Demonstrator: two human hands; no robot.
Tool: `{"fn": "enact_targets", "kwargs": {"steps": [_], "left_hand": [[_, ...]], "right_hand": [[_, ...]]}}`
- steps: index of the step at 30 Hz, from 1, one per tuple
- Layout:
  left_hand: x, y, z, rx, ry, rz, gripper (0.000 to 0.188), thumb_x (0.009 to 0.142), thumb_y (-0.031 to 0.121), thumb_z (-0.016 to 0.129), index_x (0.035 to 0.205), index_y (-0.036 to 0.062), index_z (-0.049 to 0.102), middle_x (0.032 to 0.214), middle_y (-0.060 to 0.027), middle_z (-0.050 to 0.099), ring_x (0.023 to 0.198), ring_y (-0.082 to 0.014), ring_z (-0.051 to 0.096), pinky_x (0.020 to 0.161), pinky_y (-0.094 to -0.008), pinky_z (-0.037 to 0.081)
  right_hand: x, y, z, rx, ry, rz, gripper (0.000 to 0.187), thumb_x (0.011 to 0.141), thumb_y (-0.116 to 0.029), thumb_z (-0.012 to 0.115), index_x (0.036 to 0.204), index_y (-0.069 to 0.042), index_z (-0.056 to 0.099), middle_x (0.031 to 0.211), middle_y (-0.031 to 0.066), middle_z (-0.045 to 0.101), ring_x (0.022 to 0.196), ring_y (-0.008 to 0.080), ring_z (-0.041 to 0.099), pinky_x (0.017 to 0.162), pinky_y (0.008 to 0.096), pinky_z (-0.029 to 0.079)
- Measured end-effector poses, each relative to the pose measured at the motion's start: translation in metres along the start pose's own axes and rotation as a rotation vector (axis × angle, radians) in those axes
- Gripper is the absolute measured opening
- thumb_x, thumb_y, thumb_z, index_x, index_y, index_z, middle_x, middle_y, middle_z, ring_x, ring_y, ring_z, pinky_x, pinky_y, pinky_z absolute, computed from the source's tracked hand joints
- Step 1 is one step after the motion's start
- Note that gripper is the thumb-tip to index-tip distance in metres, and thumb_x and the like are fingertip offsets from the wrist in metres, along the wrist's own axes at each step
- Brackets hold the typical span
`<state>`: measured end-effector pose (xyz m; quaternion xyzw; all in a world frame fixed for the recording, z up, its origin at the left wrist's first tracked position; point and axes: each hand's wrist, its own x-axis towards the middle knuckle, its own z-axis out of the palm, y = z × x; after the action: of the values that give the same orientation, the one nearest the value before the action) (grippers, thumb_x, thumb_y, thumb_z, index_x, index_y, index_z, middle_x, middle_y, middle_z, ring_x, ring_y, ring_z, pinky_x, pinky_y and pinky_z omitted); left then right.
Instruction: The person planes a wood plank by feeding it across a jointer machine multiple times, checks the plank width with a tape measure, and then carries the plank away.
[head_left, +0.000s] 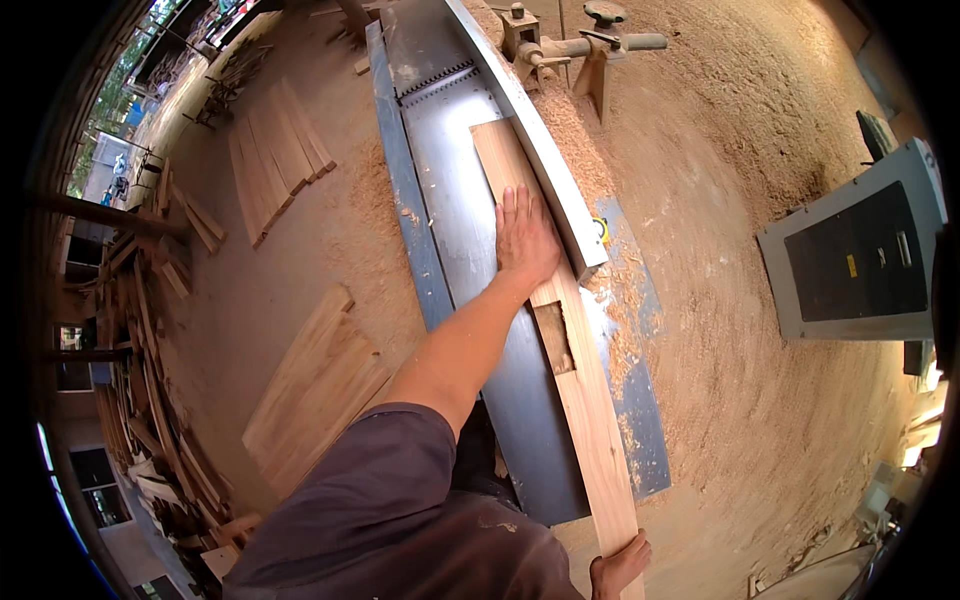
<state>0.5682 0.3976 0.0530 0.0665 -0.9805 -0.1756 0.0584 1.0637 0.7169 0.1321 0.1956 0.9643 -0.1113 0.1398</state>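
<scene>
A long wooden board lies lengthwise on the steel bed of a jointer, along its metal fence. A rectangular notch shows in the board near its middle. My left hand rests flat on the far half of the board, fingers stretched forward. At the near end, past the bed's edge, my right hand is closed around the board; some of its fingers are hidden. The toothed cutter slot lies across the bed, a little beyond the board's far end.
Several planks lie on the floor to the left, with wider boards nearer me. Stacked lumber lines the far left. Wood shavings cover the machine's right ledge. A grey cabinet stands at right, and sawdust is heaped behind.
</scene>
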Motion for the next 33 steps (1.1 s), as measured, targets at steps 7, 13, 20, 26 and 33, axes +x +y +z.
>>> {"fn": "enact_targets", "kwargs": {"steps": [7,13,20,26,33], "left_hand": [[0.141,-0.063,0.01,0.029,0.098,0.004,0.049,0.103,0.021,0.047,0.146,-0.0003,0.047,0.165,-0.0202,0.032,0.157,-0.0387,0.02,0.129,-0.05,0.014],[0.199,-0.088,0.003,-0.008,0.066,-0.007,0.052,0.102,0.021,0.046,0.148,-0.0016,0.046,0.166,-0.0216,0.029,0.157,-0.0395,0.017,0.129,-0.0499,0.011],[0.209,-0.099,-0.012,-0.025,-0.036,-0.057,0.057,0.1,0.024,0.046,0.152,-0.0016,0.045,0.169,-0.0219,0.022,0.159,-0.0383,0.011,0.13,-0.0486,0.006],[0.223,-0.094,-0.006,-0.051,-0.01,-0.007,0.059,0.099,0.024,0.047,0.151,-0.0032,0.044,0.168,-0.0234,0.022,0.159,-0.039,0.011,0.13,-0.0485,0.006],[0.226,-0.101,-0.006,-0.025,0.006,-0.037,0.053,0.102,0.02,0.048,0.151,-0.0008,0.045,0.167,-0.0219,0.025,0.159,-0.0383,0.013,0.129,-0.05,0.008]], "right_hand": [[0.094,-0.108,0.004,0.003,-0.009,0.017,0.076,0.059,0.003,0.063,0.133,0.002,0.046,0.11,0.0218,0.053,0.105,0.0448,0.05,0.092,0.0519,0.041],[0.133,-0.156,0.012,-0.048,0.019,0.005,0.069,0.061,0.0,0.062,0.128,0.005,0.048,0.11,0.0241,0.054,0.107,0.0458,0.05,0.095,0.0521,0.04],[0.148,-0.155,0.016,-0.076,-0.015,-0.028,0.063,0.062,-0.003,0.06,0.124,0.006,0.049,0.109,0.0243,0.054,0.106,0.0466,0.05,0.097,0.0518,0.04],[0.145,-0.2,-0.012,-0.151,-0.042,-0.013,0.066,0.069,-0.008,0.066,0.132,0.008,0.052,0.11,0.0285,0.06,0.103,0.0486,0.056,0.091,0.0593,0.045],[0.152,-0.184,0.013,-0.131,-0.009,0.004,0.06,0.062,0.0,0.061,0.12,0.003,0.049,0.11,0.0222,0.052,0.106,0.0446,0.05,0.093,0.0506,0.04]]}}
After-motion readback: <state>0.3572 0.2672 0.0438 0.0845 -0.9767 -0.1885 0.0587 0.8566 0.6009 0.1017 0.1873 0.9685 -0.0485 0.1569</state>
